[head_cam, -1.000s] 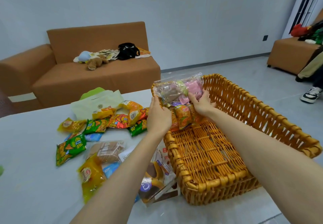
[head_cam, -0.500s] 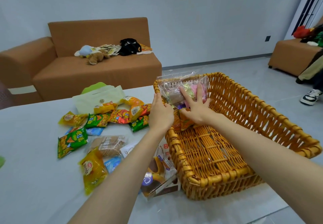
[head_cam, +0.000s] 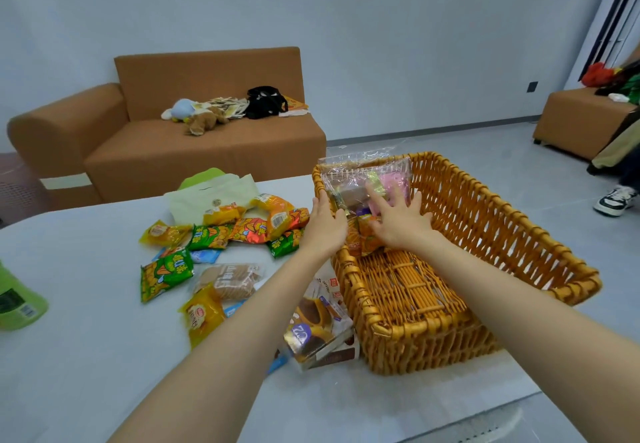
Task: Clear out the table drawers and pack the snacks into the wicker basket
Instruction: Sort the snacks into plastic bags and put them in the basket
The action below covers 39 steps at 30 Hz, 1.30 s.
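A wicker basket point(head_cam: 512, 242) stands on the white table point(head_cam: 86, 356) at the right. A clear bag of mixed sweets point(head_cam: 360, 179) leans upright against its far left corner, above orange snack packs point(head_cam: 363, 242). My right hand point(head_cam: 398, 221) presses on the clear bag with straight, spread fingers. At the basket's left rim my left hand point(head_cam: 325, 224) touches the bag's edge with straight fingers. Several snack packs point(head_cam: 214, 235) in green, yellow and orange lie loose on the table left of the basket.
A chocolate cake box point(head_cam: 318, 332) lies against the basket's near left corner. A green bottle point(head_cam: 17, 300) stands at the table's left edge. Behind the table is a brown sofa point(head_cam: 194, 138) with soft toys. A person's shoe point(head_cam: 616, 200) shows at the far right.
Both hands gripped the clear bag above the basket a second ago. They lowered it into the far left corner, and the fingers have straightened against it.
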Each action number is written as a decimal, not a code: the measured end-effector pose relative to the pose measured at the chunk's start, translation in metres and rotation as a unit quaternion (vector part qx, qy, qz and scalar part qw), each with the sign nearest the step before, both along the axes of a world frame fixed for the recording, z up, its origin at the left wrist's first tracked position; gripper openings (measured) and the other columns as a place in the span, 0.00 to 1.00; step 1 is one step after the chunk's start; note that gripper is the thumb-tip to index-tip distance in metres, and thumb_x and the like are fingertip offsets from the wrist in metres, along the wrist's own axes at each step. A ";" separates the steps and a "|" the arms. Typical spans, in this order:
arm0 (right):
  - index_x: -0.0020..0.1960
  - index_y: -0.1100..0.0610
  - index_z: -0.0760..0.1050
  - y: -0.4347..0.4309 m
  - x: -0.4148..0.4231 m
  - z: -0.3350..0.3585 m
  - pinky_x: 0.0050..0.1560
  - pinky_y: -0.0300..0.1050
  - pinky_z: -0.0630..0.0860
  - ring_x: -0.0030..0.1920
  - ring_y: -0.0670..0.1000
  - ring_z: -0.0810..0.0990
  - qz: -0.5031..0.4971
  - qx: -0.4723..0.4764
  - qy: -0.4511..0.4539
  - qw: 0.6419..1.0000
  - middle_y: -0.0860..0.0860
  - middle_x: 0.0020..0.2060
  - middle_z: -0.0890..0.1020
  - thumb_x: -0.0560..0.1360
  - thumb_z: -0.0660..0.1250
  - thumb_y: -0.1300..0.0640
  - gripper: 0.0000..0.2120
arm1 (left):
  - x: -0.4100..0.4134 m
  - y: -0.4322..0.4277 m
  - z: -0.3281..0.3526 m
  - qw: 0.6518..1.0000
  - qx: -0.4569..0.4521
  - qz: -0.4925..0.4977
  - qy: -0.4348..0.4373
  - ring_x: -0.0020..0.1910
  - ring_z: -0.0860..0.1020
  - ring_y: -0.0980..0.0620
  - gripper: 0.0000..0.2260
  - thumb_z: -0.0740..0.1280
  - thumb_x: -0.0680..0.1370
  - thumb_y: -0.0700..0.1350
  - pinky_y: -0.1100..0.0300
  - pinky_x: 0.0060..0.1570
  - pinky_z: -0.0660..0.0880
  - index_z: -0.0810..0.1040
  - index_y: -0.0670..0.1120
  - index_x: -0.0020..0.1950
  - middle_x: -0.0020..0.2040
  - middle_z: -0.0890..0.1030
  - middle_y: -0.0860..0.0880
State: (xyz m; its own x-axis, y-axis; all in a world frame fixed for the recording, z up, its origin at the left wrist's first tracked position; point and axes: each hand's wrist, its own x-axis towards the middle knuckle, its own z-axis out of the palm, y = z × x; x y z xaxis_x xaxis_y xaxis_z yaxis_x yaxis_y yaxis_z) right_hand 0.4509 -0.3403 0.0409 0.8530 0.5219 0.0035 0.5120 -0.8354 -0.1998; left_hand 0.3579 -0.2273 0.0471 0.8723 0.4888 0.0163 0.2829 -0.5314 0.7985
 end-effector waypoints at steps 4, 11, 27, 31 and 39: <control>0.77 0.39 0.46 -0.016 -0.023 0.018 0.68 0.67 0.63 0.74 0.65 0.54 0.017 0.061 -0.072 0.995 0.54 0.77 0.53 0.81 0.55 0.48 0.28 | -0.031 -0.009 0.011 0.999 0.014 -0.025 0.027 0.71 0.65 0.38 0.27 0.51 0.83 0.50 0.41 0.66 0.66 0.44 0.50 0.79 0.75 0.63 0.38; 0.75 0.47 0.60 -0.031 -0.088 0.057 0.62 0.57 0.73 0.69 0.58 0.66 0.070 0.145 -0.124 0.979 0.52 0.73 0.66 0.81 0.57 0.52 0.23 | -0.097 -0.011 0.050 0.999 0.049 -0.016 -0.006 0.68 0.69 0.49 0.24 0.53 0.83 0.48 0.55 0.67 0.66 0.52 0.47 0.79 0.77 0.61 0.47; 0.72 0.48 0.65 -0.022 -0.267 0.072 0.52 0.51 0.76 0.62 0.54 0.72 0.199 0.164 -0.121 0.959 0.51 0.66 0.74 0.80 0.59 0.51 0.20 | -0.294 0.020 0.066 0.990 0.105 0.056 -0.071 0.69 0.69 0.48 0.21 0.58 0.82 0.45 0.52 0.67 0.68 0.64 0.47 0.75 0.72 0.69 0.46; 0.71 0.49 0.67 -0.008 -0.296 0.055 0.51 0.47 0.74 0.60 0.53 0.75 0.221 0.155 -0.101 0.957 0.51 0.67 0.73 0.80 0.60 0.51 0.20 | -0.338 0.031 0.053 0.987 0.126 0.078 -0.063 0.70 0.68 0.49 0.20 0.59 0.82 0.44 0.56 0.67 0.65 0.65 0.47 0.75 0.72 0.69 0.49; 0.68 0.50 0.71 0.047 -0.328 0.020 0.58 0.53 0.75 0.63 0.54 0.74 0.265 0.158 -0.031 0.951 0.50 0.64 0.76 0.79 0.60 0.52 0.18 | -0.400 0.075 0.007 0.982 0.128 0.135 0.013 0.71 0.67 0.47 0.21 0.59 0.82 0.46 0.56 0.67 0.64 0.63 0.48 0.76 0.73 0.68 0.45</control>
